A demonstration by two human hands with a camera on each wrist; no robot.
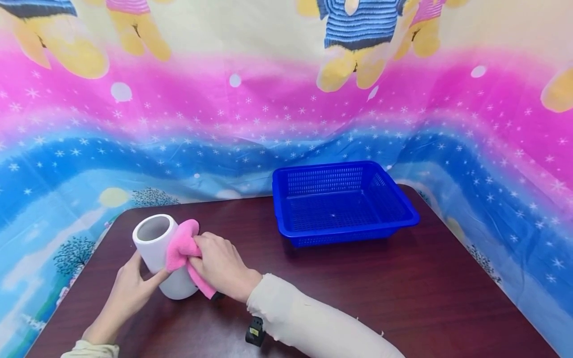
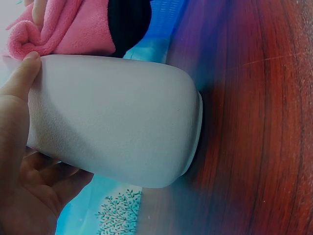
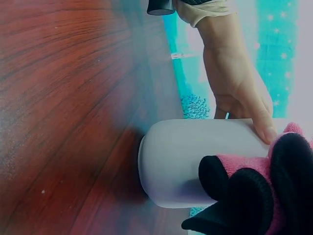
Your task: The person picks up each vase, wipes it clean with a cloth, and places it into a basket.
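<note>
A white, smooth cylindrical vase [image 1: 155, 254] with an open round mouth is at the left of the table, its base right at the wooden surface. My left hand [image 1: 130, 289] grips it from the left, thumb on the near side and fingers behind, as the left wrist view shows. In my right hand [image 1: 222, 264] is a bunched pink cloth [image 1: 181, 244], held against the vase's right side near the rim. The cloth's black backing [image 3: 249, 196] shows in the right wrist view, where it hides most of the right fingers.
A blue perforated plastic basket [image 1: 344, 231] stands at the back right of the dark wooden table [image 1: 358, 293]. Behind the table hangs a printed backdrop [image 1: 250, 109]. A small black device [image 1: 255, 331] sits by the right wrist.
</note>
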